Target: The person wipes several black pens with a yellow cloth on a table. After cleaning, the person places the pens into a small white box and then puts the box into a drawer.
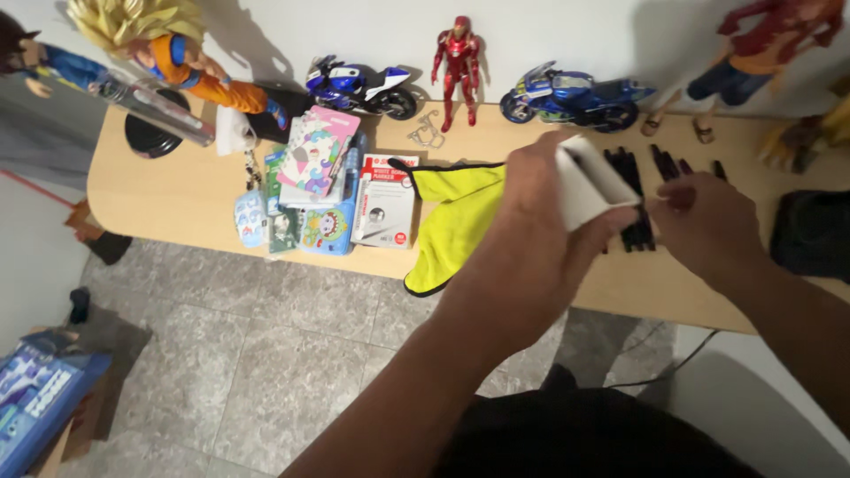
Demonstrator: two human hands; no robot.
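My left hand [531, 230] grips a small white open-ended box [586, 181], held above the light wooden table [168, 190]. My right hand [704, 226] hovers just right of the box, its fingers pinched together over a row of black markers [637, 190] that lie on the table. I cannot tell whether the right hand holds a marker. A yellow cloth [452, 217] with black trim lies left of my left hand and hangs over the table's front edge.
A stack of colourful packs and a white marker box [385, 212] lies at table centre-left. Two blue toy motorbikes [575, 97], a red armoured figure [459, 66] and other figures line the wall. A dark pouch [810, 232] sits right. Grey tile floor lies below.
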